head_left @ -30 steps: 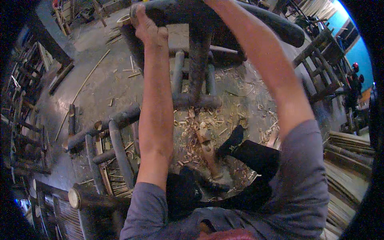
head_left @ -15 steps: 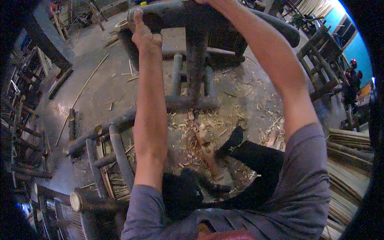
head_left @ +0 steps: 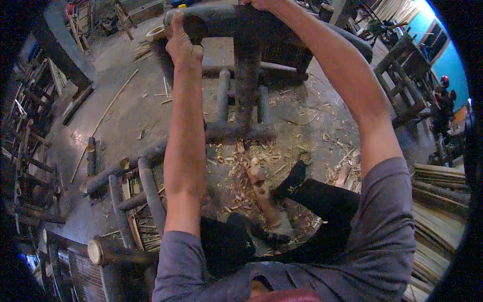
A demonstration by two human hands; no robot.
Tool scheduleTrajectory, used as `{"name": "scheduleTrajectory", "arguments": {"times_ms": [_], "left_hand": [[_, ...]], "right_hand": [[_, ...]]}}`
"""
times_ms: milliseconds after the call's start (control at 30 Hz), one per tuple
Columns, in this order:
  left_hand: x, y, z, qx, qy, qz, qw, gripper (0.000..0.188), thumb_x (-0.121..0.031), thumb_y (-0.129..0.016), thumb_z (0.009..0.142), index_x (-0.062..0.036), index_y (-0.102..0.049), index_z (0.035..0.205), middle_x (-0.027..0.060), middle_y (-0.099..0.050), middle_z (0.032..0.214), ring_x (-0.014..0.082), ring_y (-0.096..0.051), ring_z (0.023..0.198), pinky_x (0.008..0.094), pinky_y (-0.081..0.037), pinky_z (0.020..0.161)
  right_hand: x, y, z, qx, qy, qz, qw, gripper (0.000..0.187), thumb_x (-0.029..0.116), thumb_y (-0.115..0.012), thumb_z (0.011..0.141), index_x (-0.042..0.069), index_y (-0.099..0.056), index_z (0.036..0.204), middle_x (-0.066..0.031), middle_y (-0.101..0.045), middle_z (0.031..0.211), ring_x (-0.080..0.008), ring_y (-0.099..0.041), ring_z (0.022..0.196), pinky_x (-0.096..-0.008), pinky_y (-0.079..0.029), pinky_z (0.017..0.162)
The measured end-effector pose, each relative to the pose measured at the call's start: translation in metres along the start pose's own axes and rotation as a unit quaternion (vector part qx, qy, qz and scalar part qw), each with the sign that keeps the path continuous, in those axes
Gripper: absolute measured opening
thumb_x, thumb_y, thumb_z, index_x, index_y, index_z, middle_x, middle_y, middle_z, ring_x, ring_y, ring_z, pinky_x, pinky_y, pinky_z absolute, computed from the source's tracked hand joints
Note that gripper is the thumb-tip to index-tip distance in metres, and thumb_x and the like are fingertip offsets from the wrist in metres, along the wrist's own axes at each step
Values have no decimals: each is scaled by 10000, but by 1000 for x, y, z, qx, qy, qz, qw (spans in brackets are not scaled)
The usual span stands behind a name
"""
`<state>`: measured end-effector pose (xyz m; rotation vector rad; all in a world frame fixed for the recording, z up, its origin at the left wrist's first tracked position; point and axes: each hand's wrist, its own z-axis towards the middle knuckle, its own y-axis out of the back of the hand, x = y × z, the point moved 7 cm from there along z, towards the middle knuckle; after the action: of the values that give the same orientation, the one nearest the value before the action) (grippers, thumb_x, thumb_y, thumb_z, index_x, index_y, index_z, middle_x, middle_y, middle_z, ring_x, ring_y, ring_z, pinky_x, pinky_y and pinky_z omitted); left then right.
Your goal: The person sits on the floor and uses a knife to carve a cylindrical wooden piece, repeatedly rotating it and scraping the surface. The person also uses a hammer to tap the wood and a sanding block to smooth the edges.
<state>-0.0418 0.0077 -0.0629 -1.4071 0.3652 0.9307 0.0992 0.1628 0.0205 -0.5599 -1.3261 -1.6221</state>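
A thick, dark bamboo pole runs crosswise at the far side, the top rail of a bamboo frame with an upright post beneath it. At the rail's left end my left hand is closed round the bamboo, thumb pointing up over the rounded end. My right hand is closed on the same rail near its middle; the picture's upper edge cuts off part of it. Both arms are stretched far forward. Below, a low bamboo crosspiece joins the post's foot.
Wood shavings litter the floor around a brown bamboo piece with holes by my legs. A bamboo frame lies at left. Split strips are stacked at right, with another frame behind. A pillar stands far left.
The rail's left end and my left hand sit slightly farther right. More of my right hand shows at the upper edge. Both hands stay on the bamboo.
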Motion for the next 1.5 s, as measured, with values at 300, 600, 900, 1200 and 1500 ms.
{"name": "scheduleTrajectory", "arguments": {"times_ms": [300,600,900,1200,1500], "left_hand": [[11,21,3,-131,42,14,990,476,-446,-759,665,-79,-590,917,-12,-599,815,102,-539,557,228,-283,323],[24,23,7,-126,10,-22,992,563,-419,-760,674,-18,-582,1028,61,-617,906,173,-599,732,314,-465,484],[24,25,11,-104,44,-13,994,507,-410,-754,699,-43,-585,1005,49,-628,920,195,-617,740,329,-510,582],[69,7,-33,0,-8,86,996,728,-638,-469,823,-71,-432,1279,91,-501,1208,205,-448,1148,429,-336,960],[103,-45,-25,157,-208,9,965,794,-594,-302,910,18,-184,1403,136,-174,1467,273,-275,1311,367,-139,1095]], "right_hand": [[26,20,18,6,29,55,998,176,245,-627,795,105,-562,710,-24,-431,585,-190,-380,467,-384,-351,446],[67,70,7,-31,52,77,995,127,181,-620,760,82,-580,828,-67,-523,782,-212,-488,688,-435,-412,634],[91,83,-105,-201,264,-123,935,159,181,-568,793,25,-561,767,-65,-570,646,-167,-529,605,-363,-426,542],[-110,300,-313,-553,75,-38,829,573,516,-523,856,41,-470,1171,-67,-561,1033,-184,-534,896,-329,-438,779],[-152,246,-274,-318,-44,346,882,675,632,-518,801,205,-409,1312,-31,-526,1153,-192,-530,1043,-387,-469,824]]}}
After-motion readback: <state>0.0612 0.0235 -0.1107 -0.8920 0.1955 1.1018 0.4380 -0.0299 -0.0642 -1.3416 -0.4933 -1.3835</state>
